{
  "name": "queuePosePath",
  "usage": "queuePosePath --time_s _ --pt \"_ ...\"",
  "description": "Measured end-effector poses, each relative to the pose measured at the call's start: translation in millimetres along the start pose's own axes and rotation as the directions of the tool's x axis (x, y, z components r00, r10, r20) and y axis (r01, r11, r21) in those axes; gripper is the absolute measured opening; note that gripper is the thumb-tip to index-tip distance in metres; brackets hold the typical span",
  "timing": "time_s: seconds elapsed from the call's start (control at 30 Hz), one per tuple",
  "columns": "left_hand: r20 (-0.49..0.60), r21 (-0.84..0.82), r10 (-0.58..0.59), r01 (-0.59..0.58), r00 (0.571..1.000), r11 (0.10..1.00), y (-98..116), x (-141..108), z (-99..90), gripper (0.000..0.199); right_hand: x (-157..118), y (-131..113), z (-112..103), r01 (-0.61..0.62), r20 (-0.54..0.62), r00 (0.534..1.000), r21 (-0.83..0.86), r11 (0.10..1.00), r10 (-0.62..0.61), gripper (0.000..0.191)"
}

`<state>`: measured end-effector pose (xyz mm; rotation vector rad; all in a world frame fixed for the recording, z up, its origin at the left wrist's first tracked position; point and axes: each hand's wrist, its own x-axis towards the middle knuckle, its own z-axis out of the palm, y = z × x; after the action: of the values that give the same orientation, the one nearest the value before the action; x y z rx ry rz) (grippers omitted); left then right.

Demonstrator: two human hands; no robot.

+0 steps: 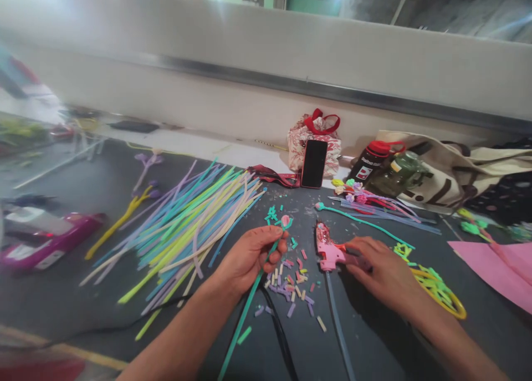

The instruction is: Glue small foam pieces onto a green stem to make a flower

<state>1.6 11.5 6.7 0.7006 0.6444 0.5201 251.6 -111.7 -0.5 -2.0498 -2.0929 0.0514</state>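
Observation:
My left hand [255, 256] pinches a green stem [248, 304], which looks like a pipe cleaner, just below its tip. A small pink bud with green around it [286, 221] tops the stem, standing clear of the fingers. To the right, my right hand [380, 270] is closed round the handle of a pink hot glue gun [329, 254]. The gun lies on its side with its nozzle away from me, and a translucent glue stick [339, 328] trails from its back. Small cut pieces in several colours [291, 281] are scattered between my hands.
Long coloured stems [187, 225] lie heaped at left, near a yellow-purple piece [124, 220] and a magenta device [54, 239]. A phone [314, 163] leans on a patterned bag [293, 142]. Bottles [368, 162], finished stems [366, 216], a yellow ring [456, 309] and pink sheet [494, 267] sit right.

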Motion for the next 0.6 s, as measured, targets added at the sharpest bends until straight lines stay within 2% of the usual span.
queuePosePath --time_s 0.1,0.27,0.37,0.43,0.53,0.6 --pt "-0.012 0.018 0.007 -0.007 1.000 1.000 -1 0 0.7 0.011 7 -3 6 0.074 0.036 0.997 -0.020 0.997 -0.073 0.034" --pt "0.014 -0.064 -0.030 0.031 0.999 0.997 -2 2 -2.2 0.011 19 -4 15 0.089 0.102 0.991 -0.039 0.995 -0.084 0.035" --pt "0.056 -0.138 -0.054 0.061 0.997 0.988 -1 3 -5.0 0.010 24 -1 13 0.078 0.181 0.981 -0.048 0.996 -0.068 0.027" --pt "0.068 -0.167 -0.069 0.079 0.995 0.983 -1 4 -5.5 0.009 24 -1 9 0.069 0.201 0.977 0.006 0.998 -0.069 0.023" --pt "0.052 -0.185 -0.079 0.087 0.996 0.979 0 4 -4.8 0.009 18 -3 2 -0.026 0.075 0.997 0.222 0.975 0.009 0.025" --pt "0.032 -0.182 -0.070 0.075 0.997 0.981 -1 4 -4.1 0.009 12 -7 0 -0.118 -0.065 0.983 0.479 0.870 0.169 0.027"
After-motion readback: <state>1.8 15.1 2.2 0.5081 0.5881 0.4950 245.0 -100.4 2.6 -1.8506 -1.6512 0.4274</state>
